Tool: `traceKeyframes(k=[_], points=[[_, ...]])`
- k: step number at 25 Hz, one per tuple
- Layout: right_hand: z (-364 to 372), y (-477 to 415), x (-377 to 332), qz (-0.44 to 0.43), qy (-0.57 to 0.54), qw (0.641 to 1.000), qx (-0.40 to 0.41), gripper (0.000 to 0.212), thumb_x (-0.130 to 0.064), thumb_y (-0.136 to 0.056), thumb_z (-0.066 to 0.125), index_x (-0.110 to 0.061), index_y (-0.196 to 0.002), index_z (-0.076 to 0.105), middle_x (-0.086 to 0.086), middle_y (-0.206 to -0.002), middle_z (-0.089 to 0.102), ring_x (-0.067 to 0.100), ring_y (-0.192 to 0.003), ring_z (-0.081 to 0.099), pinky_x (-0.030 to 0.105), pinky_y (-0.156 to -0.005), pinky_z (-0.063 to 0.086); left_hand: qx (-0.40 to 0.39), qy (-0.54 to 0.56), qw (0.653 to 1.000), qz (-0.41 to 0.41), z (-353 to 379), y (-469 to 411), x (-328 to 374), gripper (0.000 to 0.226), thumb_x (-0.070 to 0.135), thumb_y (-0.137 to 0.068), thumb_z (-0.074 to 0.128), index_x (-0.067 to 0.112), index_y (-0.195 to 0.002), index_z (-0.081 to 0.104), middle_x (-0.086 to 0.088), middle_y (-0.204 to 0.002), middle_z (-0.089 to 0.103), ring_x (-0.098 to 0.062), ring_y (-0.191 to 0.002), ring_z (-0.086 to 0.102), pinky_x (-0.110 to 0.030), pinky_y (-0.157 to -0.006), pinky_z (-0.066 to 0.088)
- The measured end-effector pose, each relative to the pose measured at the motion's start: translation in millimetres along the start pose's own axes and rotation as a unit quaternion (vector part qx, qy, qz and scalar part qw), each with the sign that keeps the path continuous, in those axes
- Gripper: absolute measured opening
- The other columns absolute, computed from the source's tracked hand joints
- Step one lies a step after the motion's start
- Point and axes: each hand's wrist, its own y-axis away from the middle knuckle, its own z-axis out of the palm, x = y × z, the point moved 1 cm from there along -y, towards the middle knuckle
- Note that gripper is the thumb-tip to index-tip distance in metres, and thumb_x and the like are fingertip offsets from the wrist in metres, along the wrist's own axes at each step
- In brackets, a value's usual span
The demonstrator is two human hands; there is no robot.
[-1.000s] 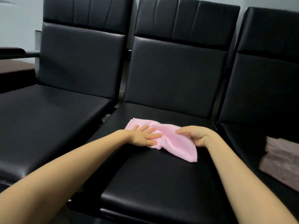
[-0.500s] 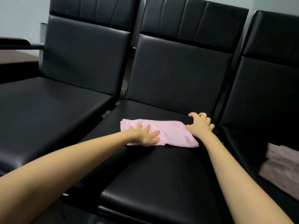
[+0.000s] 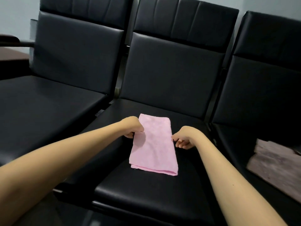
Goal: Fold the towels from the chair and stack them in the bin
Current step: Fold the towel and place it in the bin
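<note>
The pink towel (image 3: 153,144) is laid flat on the seat of the middle chair (image 3: 146,196), folded into a long strip that runs from near the backrest toward the front edge. Its left edge is pinched by the left hand (image 3: 134,128), about halfway along, with the fingers curled round the cloth. The right edge is met at the same height by the right hand (image 3: 184,137); its fingers are curled and the cloth is nipped at the fingertips. Both forearms are stretched out over the seat. The left chair (image 3: 48,103) is seen alongside. On the right chair (image 3: 268,79) a grey-brown item (image 3: 276,165) is lying; what it is cannot be told.
</note>
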Motion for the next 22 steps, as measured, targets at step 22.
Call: traceKeyframes(k=[22], points=[[0.6,-1.7,0.9,-0.027,-0.389,0.921,-0.017,0.015,-0.008,-0.094,0.052,-0.008,-0.079,0.055,0.001,-0.042,0.060,0.002,-0.028,0.047,0.013,-0.032,0.035,-0.099,0.254,0.959,-0.082,-8.6,-18.9,-4.7,0.032,0.003,-0.090,0.056,0.012,-0.063,0.042,0.002,-0.036,0.037,-0.007,-0.039,0.032,-0.013,-0.034,0.021]])
